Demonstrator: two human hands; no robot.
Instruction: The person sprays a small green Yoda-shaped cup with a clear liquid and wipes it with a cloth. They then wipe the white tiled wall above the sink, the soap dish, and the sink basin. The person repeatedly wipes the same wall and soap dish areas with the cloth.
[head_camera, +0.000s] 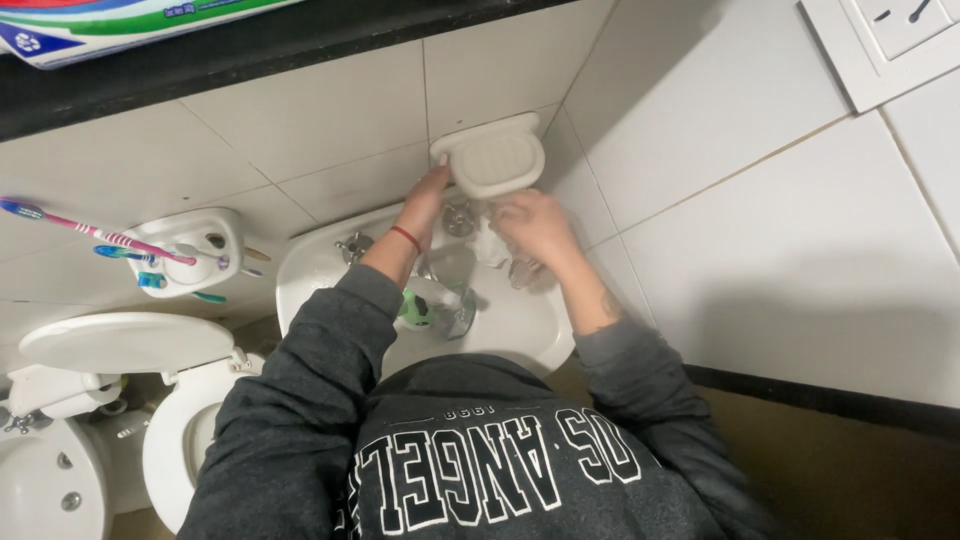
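My left hand (426, 203), a red band at its wrist, reaches to the lower left edge of a white wall soap dish (492, 160); its fingertips are hidden there. My right hand (536, 228) is curled over a white crumpled wad (489, 244), cloth or paper, beside the chrome tap (458, 219). Both hands are over the back of a white sink (525, 330). A chrome tap handle (522, 272) sits just below the right hand. A green and white bottle (418, 308) and a clear cup-like object (452, 268) rest in the basin by my left forearm.
A white toothbrush holder (190, 250) with several toothbrushes hangs on the tiled wall to the left. A toilet (180, 410) and a bidet (40, 490) stand lower left. A wall socket (890, 40) is top right. A dark shelf (200, 60) carries a package.
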